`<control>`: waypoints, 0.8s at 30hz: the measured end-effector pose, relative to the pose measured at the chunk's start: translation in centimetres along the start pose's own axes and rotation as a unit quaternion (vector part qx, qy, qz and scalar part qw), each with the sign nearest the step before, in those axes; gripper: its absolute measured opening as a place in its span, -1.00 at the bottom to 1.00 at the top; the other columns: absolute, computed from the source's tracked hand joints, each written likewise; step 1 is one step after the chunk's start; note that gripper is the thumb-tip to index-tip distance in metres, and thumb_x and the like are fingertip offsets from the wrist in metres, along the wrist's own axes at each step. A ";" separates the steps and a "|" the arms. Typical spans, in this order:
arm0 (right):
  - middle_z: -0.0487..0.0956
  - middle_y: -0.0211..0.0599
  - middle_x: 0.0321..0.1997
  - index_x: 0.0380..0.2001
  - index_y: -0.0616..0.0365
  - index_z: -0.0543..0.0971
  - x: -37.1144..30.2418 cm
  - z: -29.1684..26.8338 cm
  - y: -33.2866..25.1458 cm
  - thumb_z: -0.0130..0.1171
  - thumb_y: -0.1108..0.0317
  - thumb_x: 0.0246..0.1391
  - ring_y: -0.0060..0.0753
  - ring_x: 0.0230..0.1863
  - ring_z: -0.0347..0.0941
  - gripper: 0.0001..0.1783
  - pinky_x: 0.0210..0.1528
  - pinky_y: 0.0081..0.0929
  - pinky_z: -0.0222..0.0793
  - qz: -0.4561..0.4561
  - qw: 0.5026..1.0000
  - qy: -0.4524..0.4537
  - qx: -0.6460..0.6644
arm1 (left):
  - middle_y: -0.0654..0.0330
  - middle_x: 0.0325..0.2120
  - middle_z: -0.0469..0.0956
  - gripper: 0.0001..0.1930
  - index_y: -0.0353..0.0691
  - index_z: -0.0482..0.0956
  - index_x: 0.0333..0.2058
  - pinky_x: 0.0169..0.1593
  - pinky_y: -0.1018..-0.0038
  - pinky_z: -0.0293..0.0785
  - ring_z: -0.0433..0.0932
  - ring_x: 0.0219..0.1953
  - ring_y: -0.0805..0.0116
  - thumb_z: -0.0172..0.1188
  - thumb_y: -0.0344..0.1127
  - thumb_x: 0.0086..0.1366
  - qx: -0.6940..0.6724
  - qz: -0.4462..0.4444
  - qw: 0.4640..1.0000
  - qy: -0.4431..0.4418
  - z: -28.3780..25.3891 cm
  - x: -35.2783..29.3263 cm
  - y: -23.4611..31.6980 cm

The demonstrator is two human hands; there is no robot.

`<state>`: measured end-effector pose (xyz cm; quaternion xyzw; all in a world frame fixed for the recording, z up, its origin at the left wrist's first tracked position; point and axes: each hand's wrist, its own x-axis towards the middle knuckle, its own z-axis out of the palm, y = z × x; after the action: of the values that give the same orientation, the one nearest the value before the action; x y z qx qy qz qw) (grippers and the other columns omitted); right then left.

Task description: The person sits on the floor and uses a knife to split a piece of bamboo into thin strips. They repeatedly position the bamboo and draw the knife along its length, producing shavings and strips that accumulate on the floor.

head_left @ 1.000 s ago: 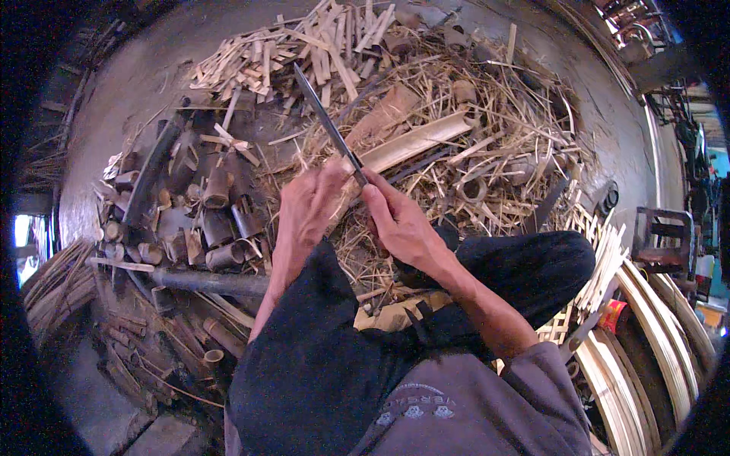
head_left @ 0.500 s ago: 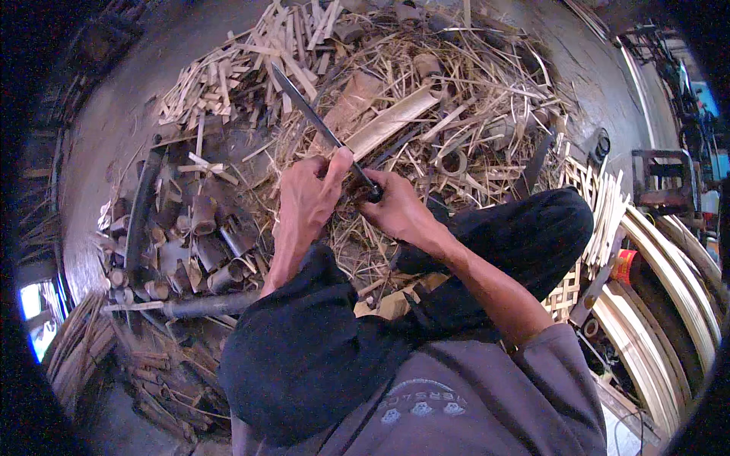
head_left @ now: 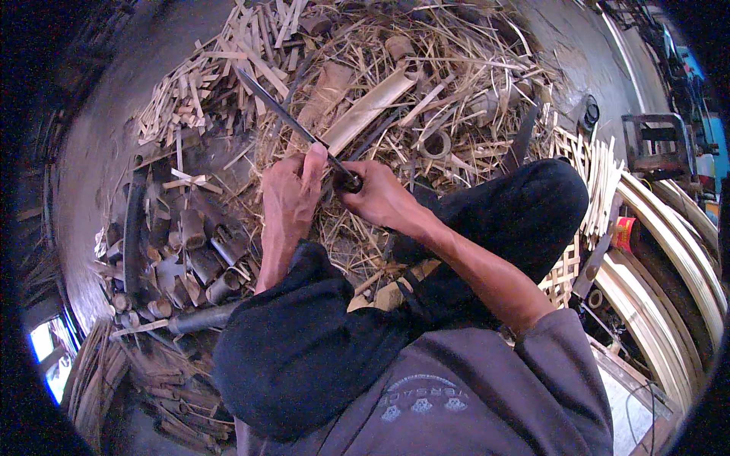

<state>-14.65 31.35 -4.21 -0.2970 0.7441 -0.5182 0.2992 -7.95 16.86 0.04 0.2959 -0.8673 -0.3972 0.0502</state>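
Nearest me on the feed: grey shirt (head_left: 464,380), then black trousers (head_left: 296,334), knees apart. Beyond the lap, right hand (head_left: 376,194) is curled round the dark butt end of a long knife (head_left: 280,112), fingers wrapped. Left hand (head_left: 289,182) is just beside it, fingers curled in, thumb up against the lower part of the knife; whether it pinches anything else, I can't tell from here. Knife is in front of the knees, angled far-left, tip out over the debris.

Handling, my judgement: blade looks like metal, so stiff, not fragile, fairly weighty, with a long front end that would pull on the wrist. Best hold is the dark butt end, full fist; smooth flats could slip, and I'd keep fingers off either edge, since I can't tell which is sharp.

Farther: pale split bamboo piece (head_left: 372,109) just beyond the hands, probably light and rigid; tangled shavings (head_left: 479,72) around it; heap of pale slats (head_left: 190,99) far left.
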 end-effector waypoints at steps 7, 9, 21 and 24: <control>0.54 -0.08 -0.51 -0.20 0.34 0.52 -0.1 -0.3 0.6 0.09 0.46 -0.15 -0.53 -0.47 0.36 -0.65 -0.36 -0.41 0.34 -0.006 1.000 -0.007 -0.009 | -0.06 -0.77 0.34 -0.34 -0.47 0.48 -0.57 -0.46 0.26 0.31 0.34 -0.65 0.18 -0.03 0.18 0.26 -0.003 0.012 1.000 0.002 0.5 0.0 -0.3; 0.55 -0.05 -0.50 -0.19 0.33 0.52 -0.1 -0.3 0.7 0.10 0.45 -0.16 -0.49 -0.48 0.38 -0.64 -0.35 -0.39 0.35 -0.030 0.999 0.005 -0.012 | -0.02 -0.78 0.32 -0.33 -0.47 0.46 -0.58 -0.48 0.28 0.29 0.31 -0.65 0.23 -0.04 0.20 0.26 -0.017 0.034 0.999 0.007 0.9 0.1 -1.0; 0.50 -0.02 -0.55 -0.21 0.29 0.53 -0.5 -0.7 0.7 0.13 0.37 -0.18 -0.32 -0.54 0.41 -0.62 -0.37 -0.32 0.35 0.002 1.000 0.008 -0.018 | 0.03 -0.80 0.25 -0.32 -0.45 0.39 -0.61 -0.51 0.29 0.23 0.24 -0.66 0.30 -0.04 0.21 0.26 -0.046 0.048 0.998 0.004 1.5 0.2 -1.2; 0.50 -0.02 -0.55 -0.21 0.29 0.53 -0.6 -0.6 1.0 0.12 0.38 -0.19 -0.32 -0.54 0.41 -0.62 -0.36 -0.31 0.35 -0.009 1.000 0.019 -0.010 | 0.05 -0.80 0.24 -0.33 -0.46 0.38 -0.61 -0.52 0.29 0.23 0.23 -0.66 0.32 -0.03 0.20 0.26 -0.044 0.063 0.997 0.002 1.8 0.4 -1.5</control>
<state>-14.83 32.44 -4.94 -0.2966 0.7522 -0.5190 0.2773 -8.16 17.04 -2.34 0.2390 -0.8660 -0.4298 0.0902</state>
